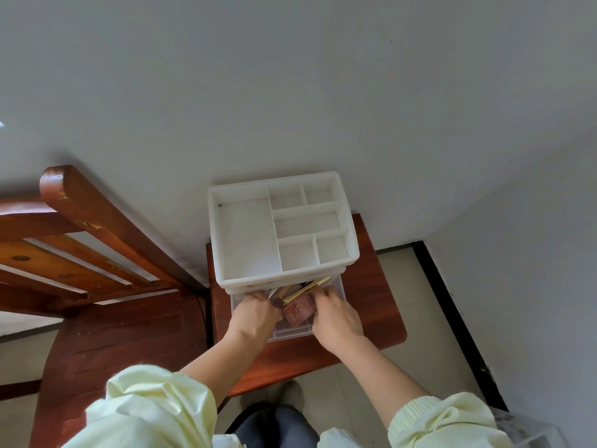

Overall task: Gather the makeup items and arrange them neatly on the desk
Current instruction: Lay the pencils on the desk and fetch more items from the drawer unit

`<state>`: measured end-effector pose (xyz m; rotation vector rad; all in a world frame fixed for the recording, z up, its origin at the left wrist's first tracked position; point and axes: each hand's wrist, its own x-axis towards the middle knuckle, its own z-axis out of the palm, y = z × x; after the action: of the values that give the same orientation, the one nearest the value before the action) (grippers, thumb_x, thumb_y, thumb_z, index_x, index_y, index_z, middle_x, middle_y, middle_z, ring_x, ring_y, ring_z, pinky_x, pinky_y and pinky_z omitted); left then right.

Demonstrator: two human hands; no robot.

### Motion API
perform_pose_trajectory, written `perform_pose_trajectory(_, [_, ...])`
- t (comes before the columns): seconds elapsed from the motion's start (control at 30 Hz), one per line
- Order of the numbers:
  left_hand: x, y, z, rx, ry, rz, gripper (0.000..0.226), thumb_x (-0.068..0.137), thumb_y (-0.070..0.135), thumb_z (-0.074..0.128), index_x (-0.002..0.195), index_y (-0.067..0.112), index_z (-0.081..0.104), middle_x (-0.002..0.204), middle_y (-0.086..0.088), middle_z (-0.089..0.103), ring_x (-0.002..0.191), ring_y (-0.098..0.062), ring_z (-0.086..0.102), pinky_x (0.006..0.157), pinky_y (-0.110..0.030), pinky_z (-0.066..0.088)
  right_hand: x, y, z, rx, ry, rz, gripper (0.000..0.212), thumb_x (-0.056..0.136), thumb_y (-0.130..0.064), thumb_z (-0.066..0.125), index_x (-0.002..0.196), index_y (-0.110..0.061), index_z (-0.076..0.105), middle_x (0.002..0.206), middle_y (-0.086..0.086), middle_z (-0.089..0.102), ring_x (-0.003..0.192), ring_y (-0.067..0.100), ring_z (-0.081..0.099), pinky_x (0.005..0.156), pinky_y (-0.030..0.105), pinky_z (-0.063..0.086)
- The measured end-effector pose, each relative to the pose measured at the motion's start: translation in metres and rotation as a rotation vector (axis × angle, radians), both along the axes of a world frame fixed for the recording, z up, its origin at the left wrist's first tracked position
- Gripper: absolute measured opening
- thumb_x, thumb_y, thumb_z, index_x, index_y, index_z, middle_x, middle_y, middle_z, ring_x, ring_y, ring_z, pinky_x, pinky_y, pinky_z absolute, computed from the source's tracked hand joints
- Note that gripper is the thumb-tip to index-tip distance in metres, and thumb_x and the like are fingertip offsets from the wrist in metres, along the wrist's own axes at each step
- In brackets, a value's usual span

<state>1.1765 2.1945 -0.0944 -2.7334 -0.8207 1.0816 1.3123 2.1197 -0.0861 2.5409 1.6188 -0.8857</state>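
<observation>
— Reaching into the clear drawer (290, 336), our left hand (255, 315) and right hand (336, 316) curl over the makeup items (298, 313) lying inside.
— Gripping any? We cannot tell; our fingertips are hidden.

I saw the left grip (255, 315) and right grip (336, 316) inside the clear drawer (290, 336), open beneath the white organizer (248, 240) on the wooden desk (371, 302), flanking a reddish square compact (298, 311).
</observation>
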Motion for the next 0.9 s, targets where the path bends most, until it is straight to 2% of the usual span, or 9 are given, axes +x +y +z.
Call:
perform_pose_trajectory(0.17, [0.010, -0.002, -0.007, 0.016, 0.090, 0.010, 0.039, 0.091, -0.009, 0.043, 0.127, 0.004, 0.052, 0.115, -0.019, 0.061, 0.102, -0.033, 0.062, 0.079, -0.035, 0.057, 0.001, -0.002, -0.001, 0.028, -0.013, -0.025, 0.039, 0.093, -0.013, 0.056, 0.130, -0.018, 0.046, 0.129, 0.005, 0.050, 0.108, 0.025, 0.061, 0.085, 0.033, 0.053])
perform_pose_trajectory(0.3, [0.010, 0.001, 0.006, -0.138, -0.034, 0.146, 0.037, 0.092, -0.006, 0.046, 0.124, 0.011, 0.056, 0.119, -0.010, 0.061, 0.109, -0.026, 0.060, 0.084, -0.033, 0.053, 0.005, -0.006, 0.006, 0.089, 0.028, -0.080, 0.037, 0.095, -0.016, 0.052, 0.131, -0.016, 0.045, 0.133, 0.004, 0.048, 0.109, 0.025, 0.060, 0.087, 0.032, 0.051])
perform_pose_trajectory(0.37, [0.005, 0.005, 0.018, -0.180, -0.117, 0.199, 0.033, 0.092, -0.004, 0.046, 0.119, 0.011, 0.058, 0.113, -0.009, 0.063, 0.100, -0.025, 0.062, 0.080, -0.032, 0.052, 0.009, -0.005, 0.009, 0.114, 0.103, -0.150, 0.035, 0.096, -0.019, 0.053, 0.130, -0.016, 0.047, 0.131, 0.003, 0.050, 0.111, 0.025, 0.059, 0.091, 0.035, 0.050])
perform_pose_trajectory(0.47, [-0.009, 0.006, 0.040, -0.275, -0.425, 0.355, 0.020, 0.099, 0.021, 0.046, 0.101, 0.009, 0.061, 0.084, -0.005, 0.059, 0.069, -0.020, 0.050, 0.060, -0.031, 0.043, 0.015, -0.011, 0.022, 0.190, 0.300, -0.367, 0.031, 0.092, -0.019, 0.060, 0.122, -0.018, 0.053, 0.118, -0.001, 0.056, 0.108, 0.020, 0.057, 0.089, 0.031, 0.047])
perform_pose_trajectory(0.57, [-0.028, 0.002, 0.050, -0.368, -0.819, 0.456, 0.019, 0.085, 0.031, 0.057, 0.068, 0.024, 0.053, 0.058, 0.004, 0.047, 0.049, -0.012, 0.037, 0.047, -0.028, 0.034, 0.020, -0.024, 0.037, 0.246, 0.511, -0.606, 0.025, 0.089, -0.016, 0.066, 0.114, -0.018, 0.059, 0.106, -0.004, 0.062, 0.094, 0.012, 0.060, 0.075, 0.022, 0.048])
perform_pose_trajectory(0.63, [-0.032, -0.002, 0.063, -0.515, -0.945, 0.666, 0.024, 0.076, 0.036, 0.069, 0.060, 0.019, 0.063, 0.054, 0.003, 0.058, 0.047, -0.008, 0.047, 0.050, -0.024, 0.041, 0.024, -0.034, 0.048, 0.278, 0.763, -0.806, 0.023, 0.088, -0.012, 0.068, 0.110, -0.011, 0.063, 0.101, 0.001, 0.066, 0.092, 0.017, 0.066, 0.077, 0.031, 0.057])
perform_pose_trajectory(0.7, [-0.026, -0.003, 0.082, -0.690, -0.970, 0.840, 0.019, 0.075, 0.031, 0.076, 0.068, 0.015, 0.070, 0.062, 0.002, 0.069, 0.056, -0.006, 0.061, 0.056, -0.019, 0.048, 0.026, -0.043, 0.062, 0.322, 1.018, -0.974, 0.019, 0.087, -0.006, 0.067, 0.105, -0.009, 0.066, 0.100, 0.010, 0.068, 0.094, 0.025, 0.067, 0.084, 0.041, 0.058])
perform_pose_trajectory(0.8, [-0.011, -0.009, 0.096, -1.030, -1.027, 0.973, 0.017, 0.081, 0.018, 0.076, 0.078, 0.005, 0.066, 0.068, -0.004, 0.071, 0.072, -0.017, 0.069, 0.071, -0.028, 0.058, 0.026, -0.066, 0.080, 0.431, 1.161, -1.143, 0.025, 0.087, -0.004, 0.065, 0.111, -0.005, 0.064, 0.107, 0.017, 0.065, 0.095, 0.029, 0.066, 0.078, 0.040, 0.058])
perform_pose_trajectory(0.9, [0.006, -0.019, 0.103, -1.295, -0.972, 0.899, 0.037, 0.077, 0.025, 0.079, 0.088, -0.007, 0.061, 0.085, -0.016, 0.073, 0.083, -0.025, 0.070, 0.074, -0.034, 0.058, 0.022, -0.097, 0.096, 0.562, 1.221, -1.333, 0.018, 0.090, -0.004, 0.060, 0.108, -0.004, 0.062, 0.106, 0.019, 0.064, 0.089, 0.030, 0.065, 0.066, 0.035, 0.058])
